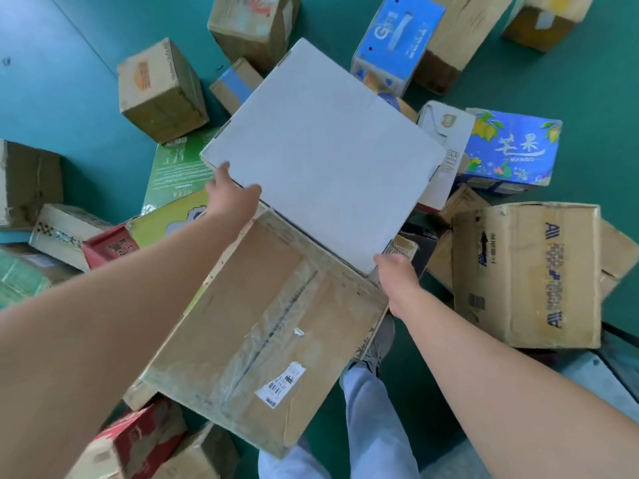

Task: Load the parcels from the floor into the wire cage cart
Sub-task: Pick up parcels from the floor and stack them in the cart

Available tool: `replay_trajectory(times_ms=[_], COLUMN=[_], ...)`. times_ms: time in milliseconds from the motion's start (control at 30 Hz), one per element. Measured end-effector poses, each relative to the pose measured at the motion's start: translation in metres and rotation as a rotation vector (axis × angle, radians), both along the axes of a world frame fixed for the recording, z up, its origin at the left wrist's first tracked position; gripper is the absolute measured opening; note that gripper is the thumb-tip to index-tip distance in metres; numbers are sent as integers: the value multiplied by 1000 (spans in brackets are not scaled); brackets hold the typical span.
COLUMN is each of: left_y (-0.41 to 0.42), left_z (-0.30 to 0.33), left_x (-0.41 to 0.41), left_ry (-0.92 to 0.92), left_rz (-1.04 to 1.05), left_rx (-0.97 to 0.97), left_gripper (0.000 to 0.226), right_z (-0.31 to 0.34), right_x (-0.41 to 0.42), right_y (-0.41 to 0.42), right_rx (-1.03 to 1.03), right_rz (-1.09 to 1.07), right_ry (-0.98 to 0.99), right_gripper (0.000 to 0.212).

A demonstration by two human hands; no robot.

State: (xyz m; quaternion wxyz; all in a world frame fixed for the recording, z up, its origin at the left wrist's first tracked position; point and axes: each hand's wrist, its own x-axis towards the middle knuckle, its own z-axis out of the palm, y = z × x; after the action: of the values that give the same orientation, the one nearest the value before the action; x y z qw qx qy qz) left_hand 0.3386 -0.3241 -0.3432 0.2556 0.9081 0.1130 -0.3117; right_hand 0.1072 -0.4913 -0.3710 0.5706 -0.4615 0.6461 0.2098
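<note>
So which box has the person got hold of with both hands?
The big plain white box. The left hand and right hand grip its near corners; the other boxes are brown or printed and untouched.

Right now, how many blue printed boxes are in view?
2: a blue handled box standing at top centre, and a blue mango box at right, behind the white parcel. Others may be hidden.

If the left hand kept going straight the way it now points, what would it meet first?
Nothing new: the left hand already grips the near-left edge of the plain white box. Pushing up and right, it would only press further into that box. Depth beyond it is unclear.
</note>
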Motion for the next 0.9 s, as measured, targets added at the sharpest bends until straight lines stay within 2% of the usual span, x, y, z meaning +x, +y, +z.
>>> replay_trajectory(times_ms=[133,300,400,500,633,733,900], left_y=[-4,-2,-5,-8,-24,-44,-49], left_z=[-29,-43,-35,-11,33,87,182], left_x=[38,82,86,75,50,28,-21], left_ry=[-103,20,35,-3,51,98,165], left_rz=[12,60,58,55,264,355,336], left_rx=[88,205,223,136,-201,-390,-464], left_gripper=[86,86,80,65,46,38,41], right_z=[-30,-51,-50,-32,20,70,176], right_x=[5,-7,-12,-20,-27,-44,-106], right_y=[-2,-3,-5,-9,-26,-40,-33], right_rx=[105,150,122,73,14,-25,-10], right_rz=[29,30,-13,-172,-516,-602,-663], right_ry=[7,-38,-54,-68,-138,-131,-102], right_gripper=[59,61,73,81,55,52,56])
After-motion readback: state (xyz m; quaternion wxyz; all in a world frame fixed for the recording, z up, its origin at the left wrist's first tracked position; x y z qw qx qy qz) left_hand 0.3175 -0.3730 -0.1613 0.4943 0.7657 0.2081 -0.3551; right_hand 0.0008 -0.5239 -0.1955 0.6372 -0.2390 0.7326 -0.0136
